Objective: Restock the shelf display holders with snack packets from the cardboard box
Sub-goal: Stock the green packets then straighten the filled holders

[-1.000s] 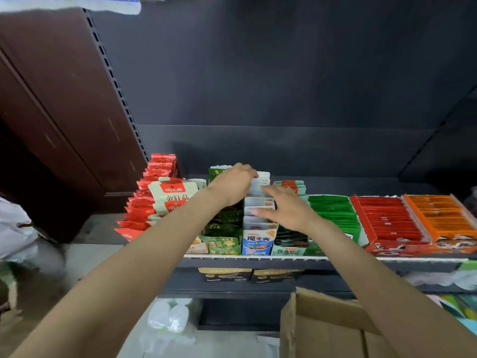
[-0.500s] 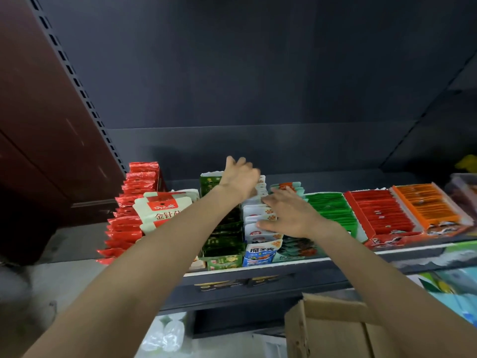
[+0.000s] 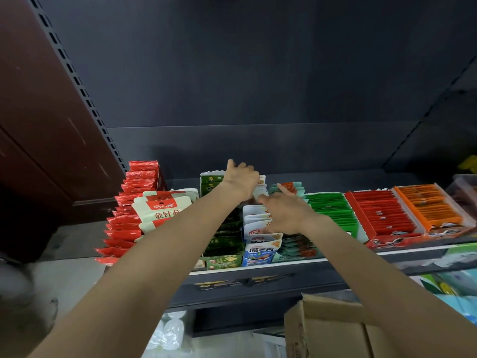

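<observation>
Both arms reach up to the shelf (image 3: 258, 267). Left hand (image 3: 241, 178) sits at the back of the white packet row (image 3: 258, 228), fingers curled over the rearmost packets; grip clamped on their top edges, thumb raised. Right hand (image 3: 285, 215) lies flat on the same row nearer the front, fingers straight and spread, index pointing toward the teal packets (image 3: 289, 188); grip apart, pressing only. Green holder (image 3: 222, 244) just left of the white row. Red packets (image 3: 124, 218) at far left. Cardboard box (image 3: 330, 332) below the shelf at lower right, flap open.
</observation>
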